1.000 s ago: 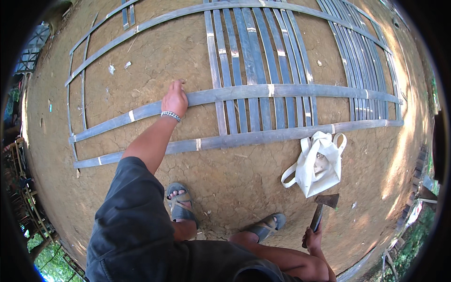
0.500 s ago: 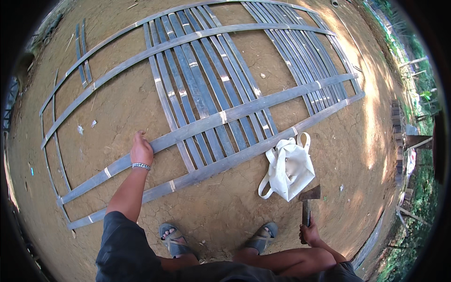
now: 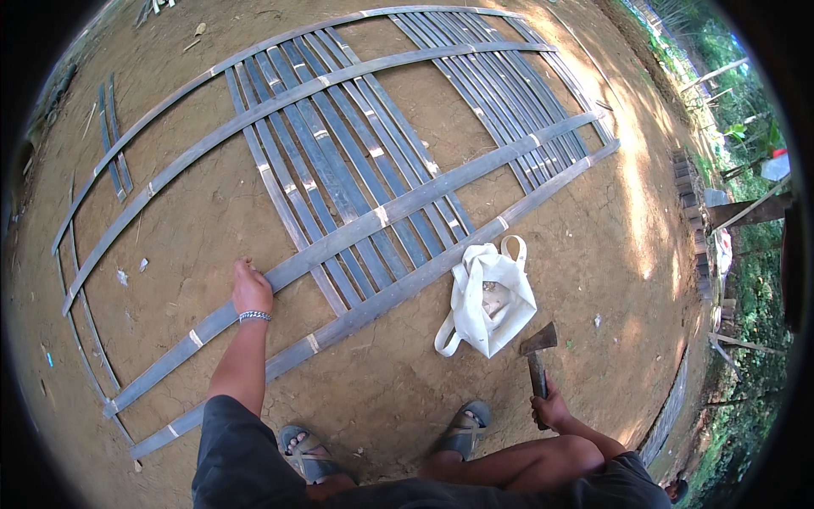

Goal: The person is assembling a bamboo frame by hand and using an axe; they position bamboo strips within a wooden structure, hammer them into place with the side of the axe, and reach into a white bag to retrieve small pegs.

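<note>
A large frame of long, dark bamboo slats lies flat on the ground, with crosswise strips (image 3: 360,204) under or over the long ones. My left hand (image 3: 253,288), a chain bracelet at its wrist, is closed around the second-nearest long bamboo slat (image 3: 318,253) toward its left end. The fingertips curl past the far edge and are partly hidden. On the right, my right hand (image 3: 551,405) grips the handle of a hatchet (image 3: 538,341), whose dark metal head points up and away from me. Between the hatchet and the frame sits a white cloth bag (image 3: 487,310), its mouth gaping.
My sandalled feet (image 3: 309,454) stand on cracked brown soil in front of the nearest long slat (image 3: 381,314). Two loose strips (image 3: 114,140) lie at the far left, beside the frame. Greenery and wooden poles (image 3: 750,348) border the right side.
The whole view has shifted, so the frame and bag appear farther left. The hatchet leans slightly more to the left. My left hand stays on the same slat.
</note>
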### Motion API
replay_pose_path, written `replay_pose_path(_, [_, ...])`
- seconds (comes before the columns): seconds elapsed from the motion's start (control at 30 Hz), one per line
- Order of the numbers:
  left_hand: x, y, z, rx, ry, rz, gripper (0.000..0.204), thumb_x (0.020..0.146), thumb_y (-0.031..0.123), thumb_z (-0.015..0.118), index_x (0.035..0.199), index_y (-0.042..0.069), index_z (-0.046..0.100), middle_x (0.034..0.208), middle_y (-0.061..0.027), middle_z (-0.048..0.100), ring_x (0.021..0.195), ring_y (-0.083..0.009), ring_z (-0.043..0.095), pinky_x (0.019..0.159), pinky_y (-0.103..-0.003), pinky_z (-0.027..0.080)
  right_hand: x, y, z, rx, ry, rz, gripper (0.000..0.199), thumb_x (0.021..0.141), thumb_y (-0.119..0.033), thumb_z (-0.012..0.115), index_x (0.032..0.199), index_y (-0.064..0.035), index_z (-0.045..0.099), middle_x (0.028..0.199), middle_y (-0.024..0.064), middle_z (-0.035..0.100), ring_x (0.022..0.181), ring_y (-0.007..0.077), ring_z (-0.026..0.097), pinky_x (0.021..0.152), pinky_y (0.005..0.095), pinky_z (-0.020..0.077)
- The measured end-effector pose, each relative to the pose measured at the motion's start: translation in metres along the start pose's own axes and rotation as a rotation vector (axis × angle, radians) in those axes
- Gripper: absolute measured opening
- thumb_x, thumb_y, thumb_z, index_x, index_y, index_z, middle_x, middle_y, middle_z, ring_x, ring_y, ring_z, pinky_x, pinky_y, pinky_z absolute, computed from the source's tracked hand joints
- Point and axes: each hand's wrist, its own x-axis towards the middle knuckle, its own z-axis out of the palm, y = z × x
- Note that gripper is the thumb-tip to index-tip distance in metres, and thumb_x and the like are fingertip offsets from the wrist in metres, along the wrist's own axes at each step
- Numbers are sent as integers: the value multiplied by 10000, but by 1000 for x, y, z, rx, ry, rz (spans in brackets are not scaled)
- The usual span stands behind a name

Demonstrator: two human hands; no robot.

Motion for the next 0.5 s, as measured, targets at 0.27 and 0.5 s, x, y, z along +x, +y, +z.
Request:
replay_pose_path(0.27, [6,8,8,-162,128,155,263,978,120,624,1228,48,583,1031,-175,704,965,-351,703,843,-461,547,-1,31,24,194,11,-62,896,942,-9,559,1664,-267,96,749,62,547,532,185,568,474,354,508])
replay_pose_path(0.5, [-3,64,15,-520,-104,261,326,912,117,736,1204,73,599,958,-135,723,927,-310,706,842,-431,541,4,32,11,95,8,-57,853,943,-36,576,1648,-236,139,726,57,546,500,181,562,438,344,502])
